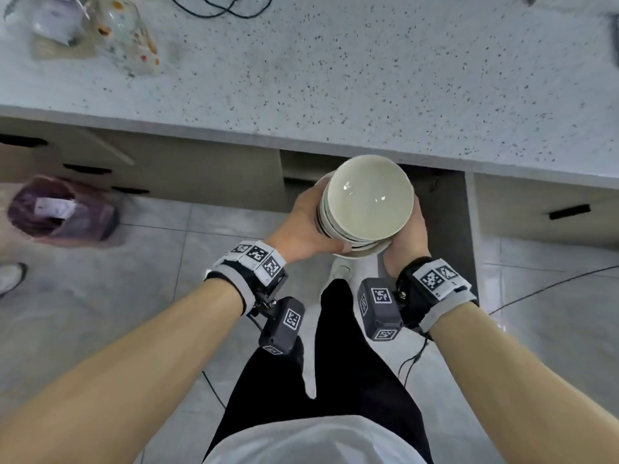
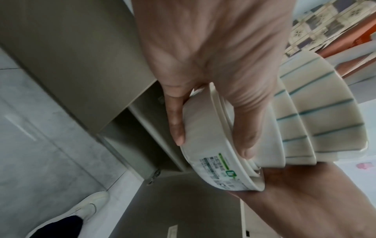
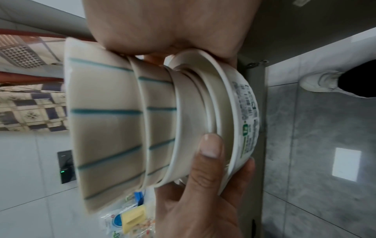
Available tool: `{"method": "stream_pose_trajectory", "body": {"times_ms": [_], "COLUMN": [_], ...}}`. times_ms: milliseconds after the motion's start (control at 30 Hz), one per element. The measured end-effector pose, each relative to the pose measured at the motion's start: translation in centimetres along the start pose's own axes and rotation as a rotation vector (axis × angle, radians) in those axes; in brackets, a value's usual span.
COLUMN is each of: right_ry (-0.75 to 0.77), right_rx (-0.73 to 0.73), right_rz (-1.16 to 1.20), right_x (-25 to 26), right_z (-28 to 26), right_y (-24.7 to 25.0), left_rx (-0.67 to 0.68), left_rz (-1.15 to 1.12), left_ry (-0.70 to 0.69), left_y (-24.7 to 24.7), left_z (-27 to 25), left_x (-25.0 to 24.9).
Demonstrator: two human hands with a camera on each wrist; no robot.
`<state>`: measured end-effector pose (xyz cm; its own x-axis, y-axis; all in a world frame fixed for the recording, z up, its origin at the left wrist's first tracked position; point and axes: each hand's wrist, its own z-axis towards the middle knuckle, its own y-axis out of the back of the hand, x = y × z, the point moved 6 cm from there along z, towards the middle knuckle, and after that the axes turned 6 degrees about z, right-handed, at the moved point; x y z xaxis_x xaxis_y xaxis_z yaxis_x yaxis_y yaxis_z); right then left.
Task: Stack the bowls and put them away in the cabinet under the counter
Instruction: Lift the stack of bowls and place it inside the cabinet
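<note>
- Head view. Stack [image 1: 365,202] of nested bowls, held in the air below the front edge of the worktop [image 1: 335,78], just before the open cabinet [image 1: 438,202]. Left hand [image 1: 301,229] clasps its left side, thumb across the near rim of the lowest bowl; right hand [image 1: 407,242] clasps the right side from below. Cabinet door appears swung out to the right. Judgement: stacking is done and the step in hand is the lowering into the cabinet; bend at the knees and keep the stack level, so that the upper bowls do not slide.
- Left wrist view. Left hand's fingers [image 2: 177,122] curl under the lowest bowl, the labelled one [image 2: 205,145]; thumb presses its rim. Striped bowls [image 2: 317,112] sit above, nested, uneven in size. A shelf edge shows inside the opening; whether anything stands on it is too dim to tell. Advice: clear the cabinet's upper frame with the top rim first, then carry the stack inward.
- Right wrist view. Right hand's thumb [image 3: 207,154] lies along the rims of the lower bowls, palm under the base, so the hand grips the stack. Advice: set the base flat on the shelf and release only once the weight rests there, one hand at a time.
</note>
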<state>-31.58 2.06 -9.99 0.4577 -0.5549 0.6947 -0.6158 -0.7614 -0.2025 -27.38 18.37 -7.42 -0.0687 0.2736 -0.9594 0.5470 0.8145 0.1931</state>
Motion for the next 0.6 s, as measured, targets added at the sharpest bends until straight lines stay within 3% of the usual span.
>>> {"method": "stream_pose_trajectory", "body": {"times_ms": [233,400,600], "right_ry": [-0.111,-0.153,-0.106], "right_rx": [-0.037,-0.090,-0.062], "right_rz": [0.003,-0.041,-0.048], "right_x": [-7.0,-11.1,-14.3], "right_z": [2.6,9.7,20.5], "right_y": [2.1,3.8,4.0], "left_rx": [0.030,0.053,0.051], "left_rz": [0.069,0.057,0.124], "left_ry": [0.155,0.245,0.244], "left_y": [-1.8,-3.2,-4.4], "left_z": [-1.1,2.6,9.9], "left_x": [9.1,16.9,25.8]}}
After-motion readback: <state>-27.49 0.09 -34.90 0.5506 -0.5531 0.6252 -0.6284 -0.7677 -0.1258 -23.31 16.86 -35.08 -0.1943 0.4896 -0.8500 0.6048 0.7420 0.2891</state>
